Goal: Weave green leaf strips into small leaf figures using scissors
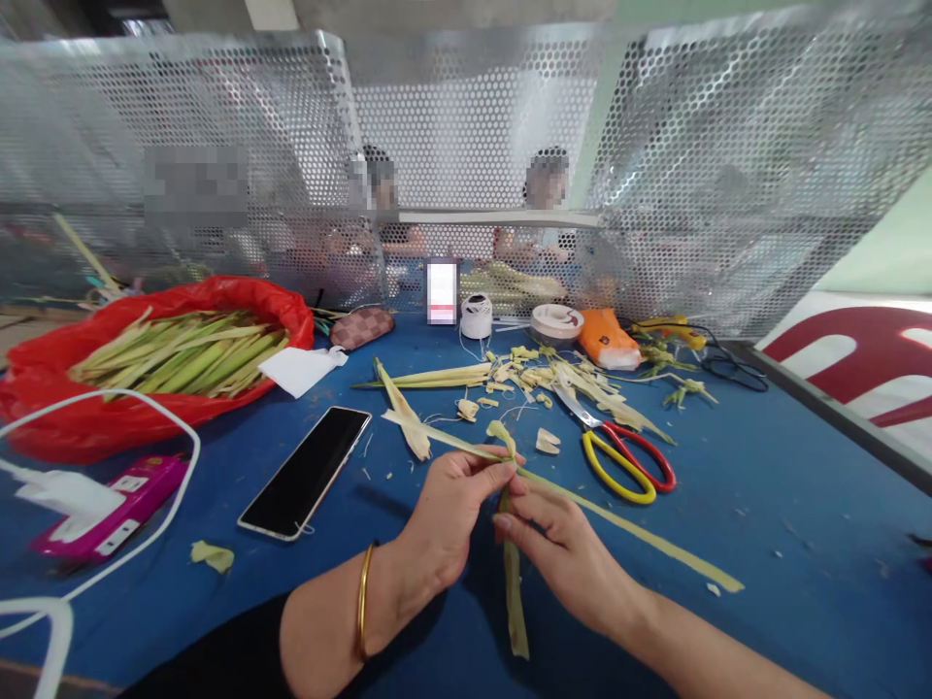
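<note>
My left hand (451, 510), with a gold bangle on the wrist, pinches a pale green leaf strip (626, 529) that runs right across the blue table (764, 505). My right hand (557, 549) pinches the same strips just beside it, fingertips almost touching the left hand's. A second strip end (514, 602) hangs down between my hands. Red and yellow scissors (626, 461) lie just beyond my right hand. A black phone (306, 471) lies flat to the left of my left hand.
A red bag (109, 417) holds several green leaf strips at the left. Leaf scraps (539, 379) litter the table's middle. A pink power strip (109, 510) with white cable sits front left. Thread spool (477, 316), tape roll (557, 320) and an orange tool (608, 340) stand before a perforated metal screen (691, 175); people sit behind it.
</note>
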`<state>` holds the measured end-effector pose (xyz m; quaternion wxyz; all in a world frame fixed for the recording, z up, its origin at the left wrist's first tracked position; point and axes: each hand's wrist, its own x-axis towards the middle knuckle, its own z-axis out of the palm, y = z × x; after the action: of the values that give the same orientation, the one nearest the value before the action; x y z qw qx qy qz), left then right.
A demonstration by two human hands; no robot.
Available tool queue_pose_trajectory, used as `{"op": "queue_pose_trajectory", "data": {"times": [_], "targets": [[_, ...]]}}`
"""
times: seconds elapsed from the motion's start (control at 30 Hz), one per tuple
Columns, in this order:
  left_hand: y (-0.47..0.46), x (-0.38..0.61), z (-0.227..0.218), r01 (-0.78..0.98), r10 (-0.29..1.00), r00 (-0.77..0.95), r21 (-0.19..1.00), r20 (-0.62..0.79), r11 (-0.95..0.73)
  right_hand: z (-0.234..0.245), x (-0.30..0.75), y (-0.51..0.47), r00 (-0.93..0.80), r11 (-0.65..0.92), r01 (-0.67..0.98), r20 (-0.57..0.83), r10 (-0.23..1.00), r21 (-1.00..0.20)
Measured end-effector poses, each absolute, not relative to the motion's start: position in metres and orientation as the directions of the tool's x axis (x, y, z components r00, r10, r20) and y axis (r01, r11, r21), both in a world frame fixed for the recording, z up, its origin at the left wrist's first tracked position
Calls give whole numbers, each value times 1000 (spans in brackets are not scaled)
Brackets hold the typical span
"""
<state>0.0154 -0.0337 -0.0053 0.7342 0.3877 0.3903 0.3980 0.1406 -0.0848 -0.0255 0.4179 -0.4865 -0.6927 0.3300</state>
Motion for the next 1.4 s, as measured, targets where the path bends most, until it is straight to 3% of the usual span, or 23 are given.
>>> {"op": "queue_pose_trajectory", "data": {"times": [0.07, 0.13, 0.23, 0.3, 0.43, 0.6, 1.13, 1.2, 1.3, 1.4], "targets": [[-31, 15, -5, -271, 872, 401, 873, -282, 407, -24, 140, -84, -183, 308, 415, 253, 950, -856], [-27, 13, -3, -283, 868, 415, 869, -272, 407, -23, 141, -83, -84, 251, 388, 238, 968, -887], [-22, 9, 1, -316, 862, 426, 848, -273, 425, -23, 145, -80, 200, 173, 192, 212, 957, -966], [-22, 8, 3, -317, 837, 464, 829, -289, 462, -20, 147, -79, 284, 229, 102, 249, 926, -968], [-26, 9, 1, -249, 769, 548, 814, -328, 524, -17, 150, -81, 182, 352, 257, 403, 897, -900], [-30, 12, 0, -177, 763, 520, 826, -383, 535, -19, 154, -86, 136, 331, 368, 402, 905, -869], [-21, 6, 8, -145, 759, 486, 816, -434, 559, -10, 158, -85, 112, 389, 429, 475, 873, -816], [-17, 3, 9, -141, 759, 495, 822, -424, 551, -3, 166, -83, 23, 333, 380, 368, 929, -863], [-11, -1, 11, -159, 741, 545, 819, -393, 552, 13, 188, -77, -264, 247, 188, 193, 945, -951], [-9, -4, 12, -150, 684, 612, 792, -396, 592, 25, 214, -68, -129, 159, -131, 176, 976, -979]]}}
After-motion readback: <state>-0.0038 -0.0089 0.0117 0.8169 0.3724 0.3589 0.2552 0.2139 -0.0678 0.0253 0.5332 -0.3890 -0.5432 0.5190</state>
